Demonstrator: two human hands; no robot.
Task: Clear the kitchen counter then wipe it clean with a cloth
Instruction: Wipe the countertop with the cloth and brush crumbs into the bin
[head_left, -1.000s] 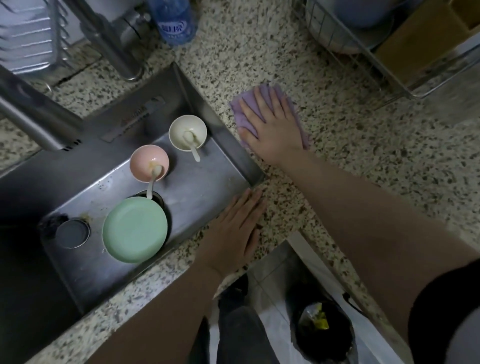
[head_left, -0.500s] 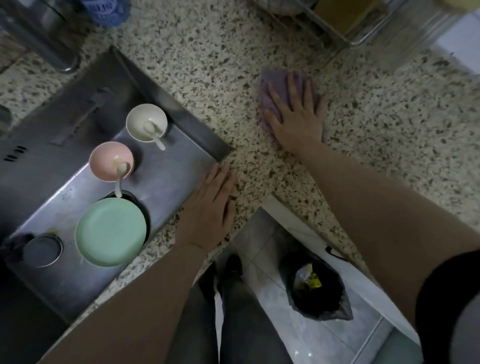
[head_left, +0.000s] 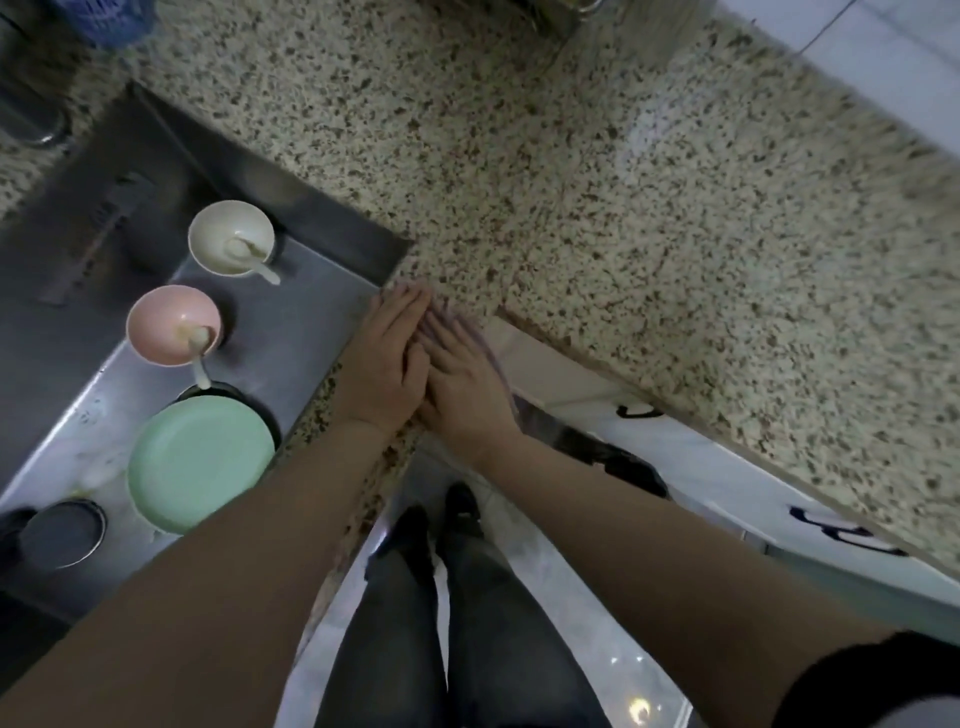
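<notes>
The speckled granite counter (head_left: 623, 208) wraps around a corner in front of me. My right hand (head_left: 462, 384) lies flat at the counter's front edge, pressing a purple cloth (head_left: 492, 356) that shows only as a thin strip along the hand's right side. My left hand (head_left: 387, 364) rests flat with fingers together on the narrow counter strip by the sink's corner, touching the right hand. It holds nothing.
The steel sink (head_left: 291, 332) on the left holds a white bowl (head_left: 231, 236) with a spoon, a pink bowl (head_left: 174, 322) with a spoon, a green plate (head_left: 200, 462) and a drain strainer (head_left: 62, 532). A blue bottle (head_left: 111, 21) stands top left. My legs and the tiled floor lie below.
My right hand has dragged the purple cloth from the middle of the counter back to the front edge, up against my left hand. The left hand stayed by the sink corner.
</notes>
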